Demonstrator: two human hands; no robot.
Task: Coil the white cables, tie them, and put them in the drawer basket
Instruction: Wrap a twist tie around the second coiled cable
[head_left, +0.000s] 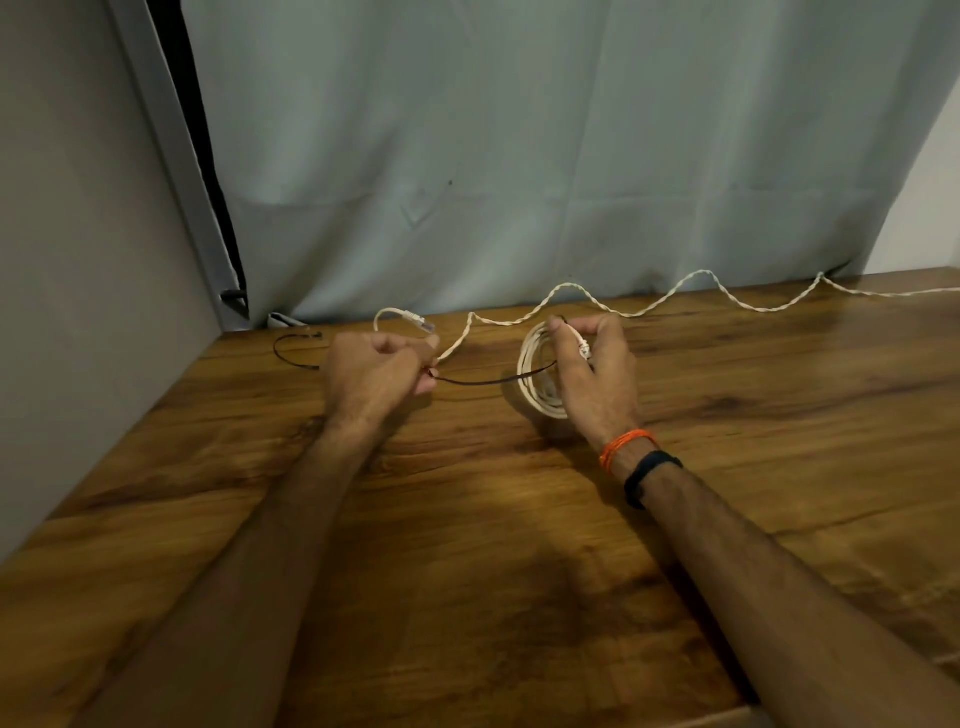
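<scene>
Cable coil gripped by right hand | left hand pinches black tie | pull tie snug around all loops, near tabletop back edge

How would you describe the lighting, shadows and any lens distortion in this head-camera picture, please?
Head view: warm, fairly dim light; soft shadows of the forearms fall on the wooden table. Wide-angle bending shows in the leaning wall edge and tilted table edge. The left hand, right hand and coiled white cable are reasonably sharp; the thin dark tie is only faintly resolved.
</scene>
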